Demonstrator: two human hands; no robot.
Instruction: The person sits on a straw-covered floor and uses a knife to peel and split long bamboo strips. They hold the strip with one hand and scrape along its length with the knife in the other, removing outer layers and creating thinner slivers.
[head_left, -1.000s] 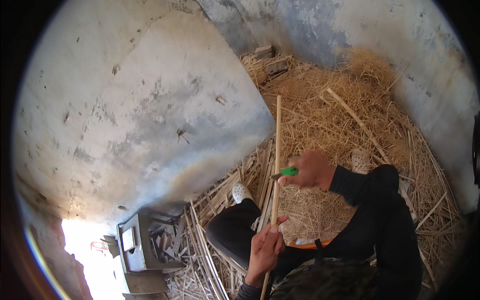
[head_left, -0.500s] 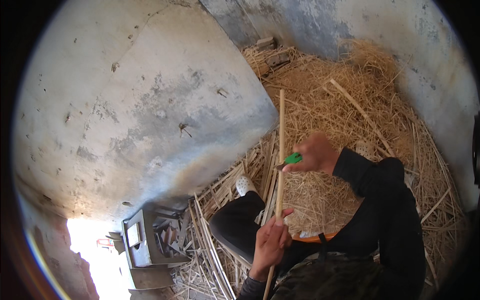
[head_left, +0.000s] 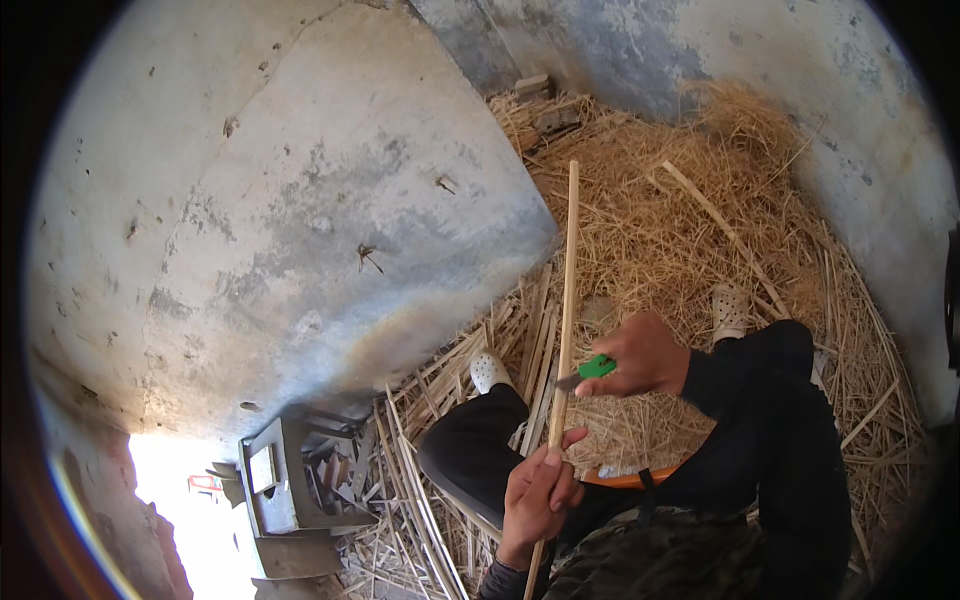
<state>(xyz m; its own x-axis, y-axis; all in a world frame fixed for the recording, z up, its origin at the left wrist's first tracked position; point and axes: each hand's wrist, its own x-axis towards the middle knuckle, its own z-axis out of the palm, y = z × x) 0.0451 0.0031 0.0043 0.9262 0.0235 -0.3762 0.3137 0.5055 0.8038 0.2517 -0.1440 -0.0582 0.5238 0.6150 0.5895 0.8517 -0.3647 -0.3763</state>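
Note:
A long, pale strip of wood or bamboo [head_left: 569, 270] stands lengthwise in front of me, its lower end running down past my lap. My left hand [head_left: 540, 497] is closed round it near its lower part, thumb along the strip. My right hand [head_left: 645, 357] grips a knife with a green handle [head_left: 597, 367]. Its short grey blade [head_left: 569, 382] lies against the right side of the strip, a little above my left hand. Most of the handle is hidden in my right fist.
A heap of straw-like shavings [head_left: 690, 220] covers the floor ahead, with a loose strip [head_left: 725, 222] on it. Split strips [head_left: 420, 490] lie at the left beside a wooden stool-like frame [head_left: 300, 470]. Stained walls [head_left: 350, 200] close in left and ahead. My pale clogs [head_left: 490, 370] rest among the scraps.
My right hand and the knife have moved down along the strip, closer to my left hand. The strip's upper end has shifted slightly up and right.

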